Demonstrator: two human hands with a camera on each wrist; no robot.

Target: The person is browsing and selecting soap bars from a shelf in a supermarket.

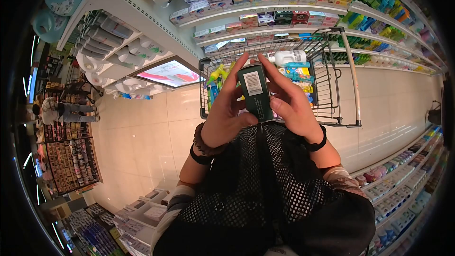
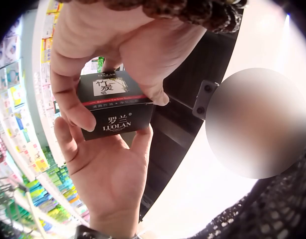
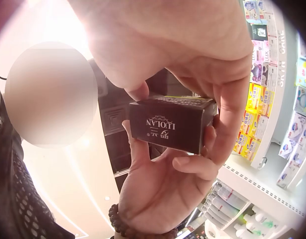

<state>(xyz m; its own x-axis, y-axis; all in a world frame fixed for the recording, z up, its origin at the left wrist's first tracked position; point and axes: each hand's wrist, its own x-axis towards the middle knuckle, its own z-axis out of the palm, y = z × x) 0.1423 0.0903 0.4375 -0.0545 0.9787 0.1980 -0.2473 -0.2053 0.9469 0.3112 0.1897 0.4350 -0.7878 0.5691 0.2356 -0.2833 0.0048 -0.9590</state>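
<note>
Between both hands is a small dark green soap box (image 1: 256, 102), its barcode label turned up toward the head camera. My left hand (image 1: 219, 119), with a beaded bracelet at the wrist, grips one side with fingers and thumb. On the opposite side my right hand (image 1: 295, 106) holds the box, thumb near its lower edge. In the left wrist view the soap box (image 2: 115, 107) shows white LUOLAN lettering and a red stripe. The right wrist view shows another LUOLAN face of the soap box (image 3: 165, 124).
A wire shopping cart (image 1: 350, 78) stands right in front, holding a white bottle (image 1: 290, 57) and several colourful packages. Behind it, shelves (image 1: 265, 7) carry boxed soaps. A lit display screen (image 1: 170, 72) is at left. A person (image 1: 64, 110) stands farther left on the tiled floor (image 1: 142, 128).
</note>
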